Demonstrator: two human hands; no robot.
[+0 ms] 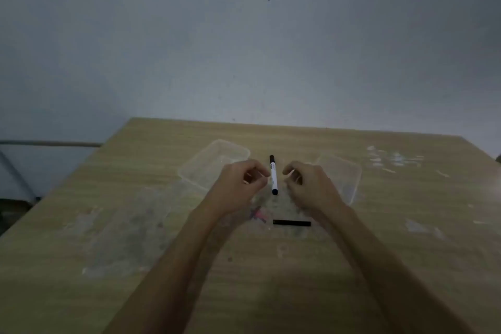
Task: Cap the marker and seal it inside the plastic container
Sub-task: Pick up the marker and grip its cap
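From the head camera, my left hand [242,182] and right hand [306,184] hovered loosely curled, holding nothing, either side of the white-barrelled marker [273,175] lying on the wooden table [406,252]. Its slim black cap [291,223] lay apart, nearer me — a clumsy pinch could have rolled the marker, or inked my fingers, short of the clear plastic container [214,161].

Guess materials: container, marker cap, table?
Container: clear thin plastic, glossy; the table shows through it. Marker cap: black, probably plastic, matte; too small for certainty. Table: light wood-grain surface, likely laminate, scuffed with pale stains.

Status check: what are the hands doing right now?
Left hand, right hand empty, flanking white marker. Black cap off. Clear plastic container open. Nothing blocking.
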